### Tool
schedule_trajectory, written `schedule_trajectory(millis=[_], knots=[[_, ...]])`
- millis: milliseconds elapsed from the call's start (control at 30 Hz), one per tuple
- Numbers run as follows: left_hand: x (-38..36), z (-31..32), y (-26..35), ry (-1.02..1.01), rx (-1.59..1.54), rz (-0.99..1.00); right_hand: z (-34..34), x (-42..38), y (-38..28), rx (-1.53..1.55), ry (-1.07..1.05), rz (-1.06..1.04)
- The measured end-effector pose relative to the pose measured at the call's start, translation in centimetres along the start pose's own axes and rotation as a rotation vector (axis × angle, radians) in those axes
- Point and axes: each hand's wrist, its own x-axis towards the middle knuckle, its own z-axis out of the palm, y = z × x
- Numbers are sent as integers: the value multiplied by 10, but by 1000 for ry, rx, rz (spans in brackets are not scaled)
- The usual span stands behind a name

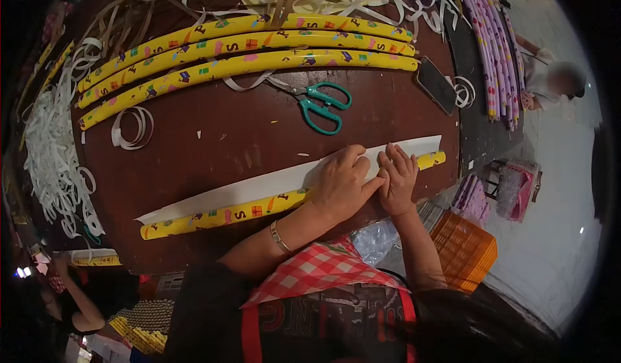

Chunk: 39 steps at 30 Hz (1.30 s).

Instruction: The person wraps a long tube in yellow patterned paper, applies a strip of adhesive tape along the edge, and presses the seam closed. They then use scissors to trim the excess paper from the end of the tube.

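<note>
A partly rolled sheet of yellow printed wrapping paper (259, 208) lies along the near side of the brown table, its white underside (239, 188) spread behind the rolled edge. My left hand (341, 181), a bracelet at its wrist, rests on the roll with fingers curled over it. Close beside it, my right hand (397, 181) lies on the paper near the right end, fingers extended and a little apart. The thumbs nearly meet. Beyond the hands are green-handled scissors (326, 107), lying open.
Several finished yellow rolls (252, 61) lie across the back of the table (194, 162). A phone (435, 86), ribbon coils (134, 128) and a white ribbon heap (55, 149) surround the work. Purple rolls (491, 46), an orange crate (462, 246) and another person (550, 78) are at right.
</note>
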Motion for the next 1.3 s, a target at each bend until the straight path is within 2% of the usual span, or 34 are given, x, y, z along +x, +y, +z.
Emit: schedule_trajectory(millis=[467,567,1200,1300], knots=[[13,21,6,65,-88,-20,5,-6,9,59,-3,-14],[17,29,11,14,-66,-3,4,-5,7,52,-28,-12],[23,45,11,46,-113,3,7,-4,6,70,26,25],[23,47,13,32,-129,8,6,-4,5,83,-35,61]])
